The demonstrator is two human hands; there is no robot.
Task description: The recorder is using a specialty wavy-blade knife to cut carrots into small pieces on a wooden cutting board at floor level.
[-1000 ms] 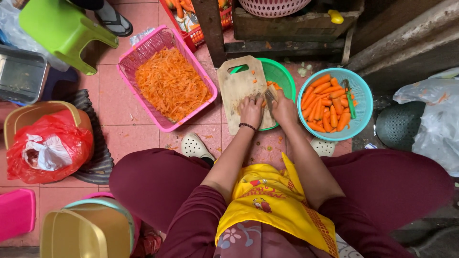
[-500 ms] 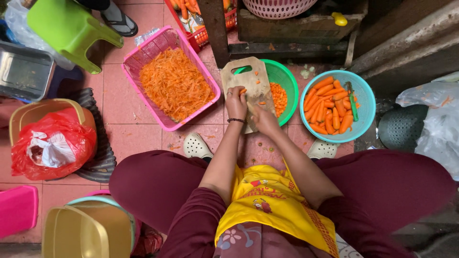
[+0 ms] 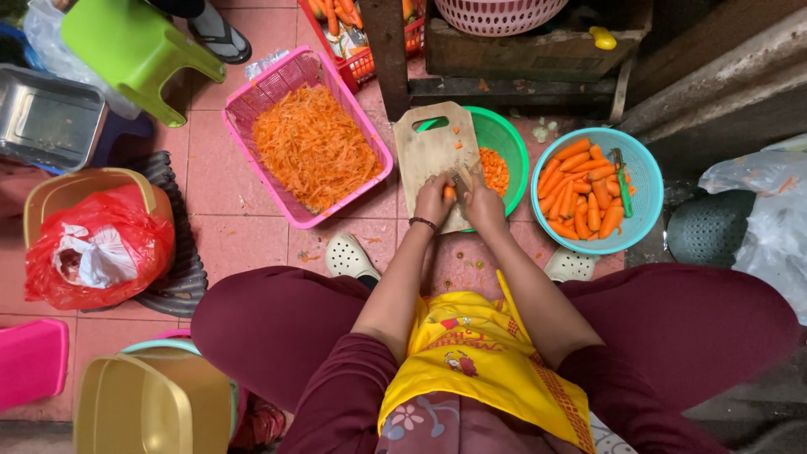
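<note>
We work seated over a pink tiled floor (image 3: 210, 168). Our left hand (image 3: 433, 200) has its fingers closed on a carrot piece (image 3: 449, 192) on the wooden cutting board (image 3: 429, 147), which rests over a green bowl (image 3: 504, 139). Our right hand (image 3: 486, 204) grips a knife (image 3: 463, 178). A pink basket (image 3: 277, 80) of shredded carrot lies left; a teal bowl (image 3: 643, 168) of carrots lies right.

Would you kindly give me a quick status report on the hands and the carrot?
Left hand pins carrot piece on wooden cutting board. Right hand holds knife at it. Nothing in the way.
</note>
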